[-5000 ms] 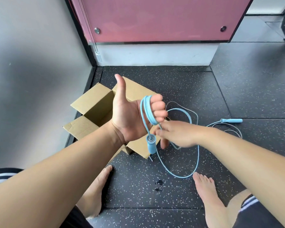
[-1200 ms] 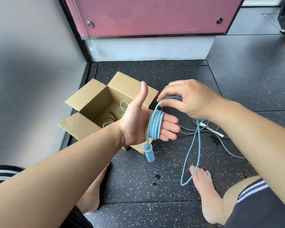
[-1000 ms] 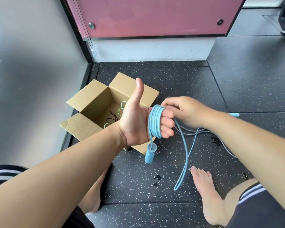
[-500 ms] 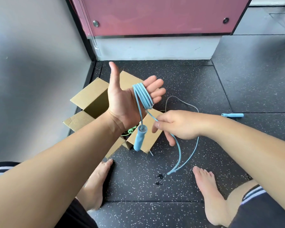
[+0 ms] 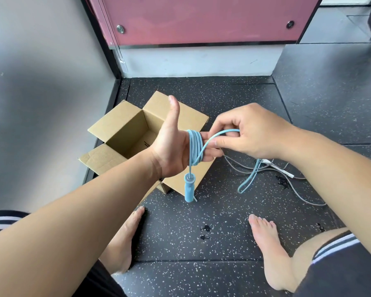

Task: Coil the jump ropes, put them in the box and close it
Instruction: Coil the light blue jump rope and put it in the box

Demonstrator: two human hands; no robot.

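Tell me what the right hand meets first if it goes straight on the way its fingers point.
Most likely the blue jump rope coiled round the left hand, just ahead of the right hand; depth is hard to judge.

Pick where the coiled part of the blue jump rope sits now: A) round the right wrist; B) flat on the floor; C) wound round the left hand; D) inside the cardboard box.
C: the blue jump rope is looped round the left hand, whose thumb points up, while the right hand pinches the free strand and one handle dangles below.
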